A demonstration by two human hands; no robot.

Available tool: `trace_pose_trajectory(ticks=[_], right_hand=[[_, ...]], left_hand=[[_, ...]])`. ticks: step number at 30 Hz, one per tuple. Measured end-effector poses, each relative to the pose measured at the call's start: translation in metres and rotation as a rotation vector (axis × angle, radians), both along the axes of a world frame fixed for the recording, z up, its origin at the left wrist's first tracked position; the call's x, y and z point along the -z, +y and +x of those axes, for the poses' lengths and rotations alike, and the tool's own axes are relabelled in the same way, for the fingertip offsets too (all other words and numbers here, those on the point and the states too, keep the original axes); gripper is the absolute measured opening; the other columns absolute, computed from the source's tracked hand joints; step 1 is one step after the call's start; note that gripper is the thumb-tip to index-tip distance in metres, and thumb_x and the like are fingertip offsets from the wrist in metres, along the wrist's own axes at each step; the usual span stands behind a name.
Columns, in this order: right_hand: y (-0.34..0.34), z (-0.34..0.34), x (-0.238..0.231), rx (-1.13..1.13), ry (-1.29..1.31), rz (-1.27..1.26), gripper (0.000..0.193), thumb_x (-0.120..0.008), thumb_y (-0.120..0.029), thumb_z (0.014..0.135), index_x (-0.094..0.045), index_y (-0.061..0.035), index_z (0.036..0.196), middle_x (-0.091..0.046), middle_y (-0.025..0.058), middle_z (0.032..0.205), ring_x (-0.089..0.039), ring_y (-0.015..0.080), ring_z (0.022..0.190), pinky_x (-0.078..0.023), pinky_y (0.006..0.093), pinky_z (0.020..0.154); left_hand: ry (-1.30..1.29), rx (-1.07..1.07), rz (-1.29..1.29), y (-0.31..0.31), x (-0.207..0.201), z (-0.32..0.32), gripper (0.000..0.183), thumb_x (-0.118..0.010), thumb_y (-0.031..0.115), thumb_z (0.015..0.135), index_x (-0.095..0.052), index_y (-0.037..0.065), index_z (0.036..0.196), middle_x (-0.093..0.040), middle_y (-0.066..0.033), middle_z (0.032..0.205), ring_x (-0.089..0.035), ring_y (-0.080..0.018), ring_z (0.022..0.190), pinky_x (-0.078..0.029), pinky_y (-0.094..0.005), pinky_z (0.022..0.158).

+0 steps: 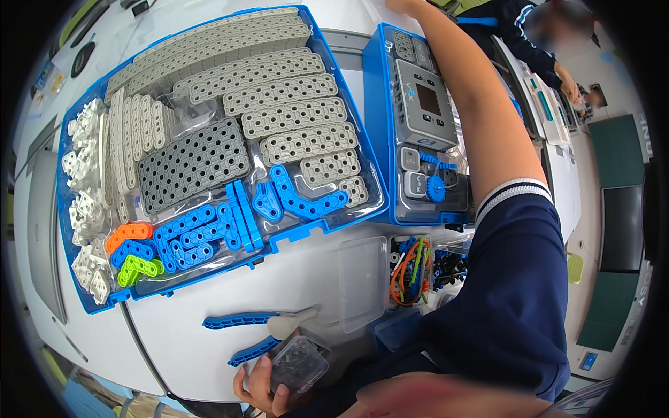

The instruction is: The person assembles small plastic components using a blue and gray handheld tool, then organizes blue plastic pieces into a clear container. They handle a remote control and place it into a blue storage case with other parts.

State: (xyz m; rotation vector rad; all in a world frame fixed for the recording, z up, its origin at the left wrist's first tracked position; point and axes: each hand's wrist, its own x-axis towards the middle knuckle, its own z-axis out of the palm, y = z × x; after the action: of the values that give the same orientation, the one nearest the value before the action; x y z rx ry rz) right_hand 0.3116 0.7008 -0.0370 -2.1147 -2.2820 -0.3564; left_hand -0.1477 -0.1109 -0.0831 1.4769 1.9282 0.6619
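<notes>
At the lower middle, the fingers of my left hand [258, 390] curl around the side of a small transparent plastic box [301, 364] with dark small pieces inside. Just beyond it lie pliers [282, 325] with blue handles and a grey head, on the white table. My right arm stretches far forward over a blue bin [378, 111]; only part of my right hand [403, 5] shows at the top edge, its fingers cut off. Inside that bin sit a grey controller block [425, 104] with a dark screen and a blue gear [435, 188].
A large blue tray [279, 245] holds grey perforated beams, a dark grey plate [195, 164], white connectors [87, 188] and coloured angle beams. An open transparent box [362, 282] and small parts containers [411, 272] stand at right centre. Another person's hand [570, 89] shows at the far right.
</notes>
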Motion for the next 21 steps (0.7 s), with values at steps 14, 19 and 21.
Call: trace_pose_trajectory(ticks=[14,19,21], right_hand=[[-0.071,-0.028,-0.056,0.060,0.687,-0.210,0.062,-0.055,-0.018,0.095,-0.039,-0.0145,0.154,-0.048,0.0188,0.150,-0.046,0.0353,0.137,-0.033,0.0500,0.115],[-0.078,-0.010,-0.081,0.148,1.360,-0.296,0.045,-0.050,-0.019,0.099,-0.048,-0.0036,0.141,-0.050,0.0197,0.144,-0.050,0.0422,0.131,-0.038,0.0585,0.109],[-0.063,0.006,-0.084,0.123,1.611,-0.272,0.041,-0.048,-0.019,0.098,-0.050,-0.0042,0.137,-0.053,0.0203,0.140,-0.055,0.0441,0.123,-0.044,0.0618,0.100]], left_hand=[[0.305,0.180,0.601,0.072,-0.054,0.050,0.066,-0.071,0.027,0.088,-0.036,0.013,0.141,-0.058,-0.0239,0.130,-0.060,-0.0355,0.116,-0.035,-0.0547,0.103],[0.254,0.134,0.628,0.078,-0.056,0.054,0.068,-0.073,0.023,0.087,-0.037,0.010,0.142,-0.057,-0.0249,0.135,-0.056,-0.0354,0.120,-0.035,-0.0513,0.102],[0.225,0.123,0.639,0.079,-0.056,0.056,0.068,-0.074,0.022,0.085,-0.038,0.009,0.142,-0.055,-0.0253,0.138,-0.057,-0.0354,0.118,-0.036,-0.0499,0.101]])
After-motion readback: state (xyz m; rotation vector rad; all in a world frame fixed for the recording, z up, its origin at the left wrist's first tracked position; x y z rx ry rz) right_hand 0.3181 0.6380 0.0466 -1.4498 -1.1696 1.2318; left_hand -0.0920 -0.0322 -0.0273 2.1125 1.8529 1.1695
